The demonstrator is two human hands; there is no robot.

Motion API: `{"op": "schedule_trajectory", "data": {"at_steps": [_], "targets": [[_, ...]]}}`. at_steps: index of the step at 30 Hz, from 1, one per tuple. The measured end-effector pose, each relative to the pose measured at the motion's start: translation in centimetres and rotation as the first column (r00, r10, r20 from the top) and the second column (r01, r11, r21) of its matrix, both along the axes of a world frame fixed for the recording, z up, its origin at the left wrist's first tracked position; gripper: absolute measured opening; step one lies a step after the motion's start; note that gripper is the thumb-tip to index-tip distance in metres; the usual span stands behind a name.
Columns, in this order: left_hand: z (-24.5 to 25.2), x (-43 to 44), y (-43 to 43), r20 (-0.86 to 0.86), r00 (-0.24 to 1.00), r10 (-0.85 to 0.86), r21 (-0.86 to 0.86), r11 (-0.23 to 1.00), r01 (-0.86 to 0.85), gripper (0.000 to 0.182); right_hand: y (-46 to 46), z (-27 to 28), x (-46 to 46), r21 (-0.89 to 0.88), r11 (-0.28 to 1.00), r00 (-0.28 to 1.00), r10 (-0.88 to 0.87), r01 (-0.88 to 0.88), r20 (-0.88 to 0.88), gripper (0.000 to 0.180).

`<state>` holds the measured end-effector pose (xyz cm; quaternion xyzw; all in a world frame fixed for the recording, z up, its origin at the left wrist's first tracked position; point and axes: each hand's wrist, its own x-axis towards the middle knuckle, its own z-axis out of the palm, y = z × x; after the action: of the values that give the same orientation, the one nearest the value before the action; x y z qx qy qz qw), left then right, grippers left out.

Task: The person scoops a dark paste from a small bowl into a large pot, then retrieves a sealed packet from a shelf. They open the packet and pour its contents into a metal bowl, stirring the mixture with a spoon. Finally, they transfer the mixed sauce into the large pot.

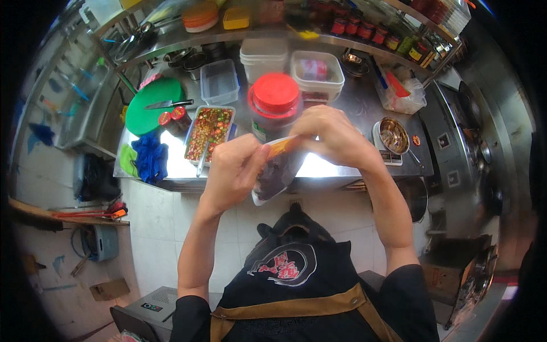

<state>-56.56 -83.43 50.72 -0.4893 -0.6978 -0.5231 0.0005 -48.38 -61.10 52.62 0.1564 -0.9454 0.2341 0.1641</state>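
Observation:
My left hand (pixel 235 171) pinches one side of the top of a dark plastic pouch (pixel 277 171) with an orange and white upper edge. At the other top corner, my right hand (pixel 333 132) grips the same pouch and is slightly blurred. The pouch hangs between both hands over the front edge of the steel table. Just behind it stands a large jar with a red screw lid (pixel 275 96). Left of the jar, a rectangular container of chopped chillies (pixel 211 128) holds a metal spoon (pixel 203 160).
A green round cutting board (pixel 149 107) carries a knife (pixel 169 104), with two red-lidded jars (pixel 173 117) beside it. Blue cloth (pixel 150 158) lies at the table's left edge. A metal bowl (pixel 393 134) sits on a scale (pixel 391 158) at right. Plastic tubs (pixel 263 55) stand behind.

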Motion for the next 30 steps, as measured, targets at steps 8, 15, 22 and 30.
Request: {"op": "schedule_trajectory", "data": {"at_steps": [8, 15, 22, 30], "targets": [[0.3, -0.4, -0.7, 0.111, 0.994, -0.017, 0.085, 0.996, 0.008, 0.026, 1.6, 1.0, 1.9, -0.316, 0.946, 0.970, 0.010, 0.070, 0.243, 0.021], [-0.4, -0.7, 0.3, 0.421, 0.902, -0.096, 0.231, 0.973, -0.005, 0.032, 2.6, 1.7, 3.5, -0.582, 0.810, 0.942, 0.131, 0.078, 0.308, 0.034], [-1.8, -2.5, 1.8, 0.665, 0.614, -0.425, 0.532, 0.847, 0.010, 0.024, 3.5, 1.5, 4.6, -0.863, 0.496, 0.885, 0.354, 0.096, 0.302, 0.049], [-1.3, -1.9, 2.5, 0.749, 0.577, -0.326, 0.424, 0.905, -0.038, 0.024, 1.2, 2.1, 3.1, -0.522, 0.824, 0.909, 0.023, 0.218, 0.416, 0.023]]}}
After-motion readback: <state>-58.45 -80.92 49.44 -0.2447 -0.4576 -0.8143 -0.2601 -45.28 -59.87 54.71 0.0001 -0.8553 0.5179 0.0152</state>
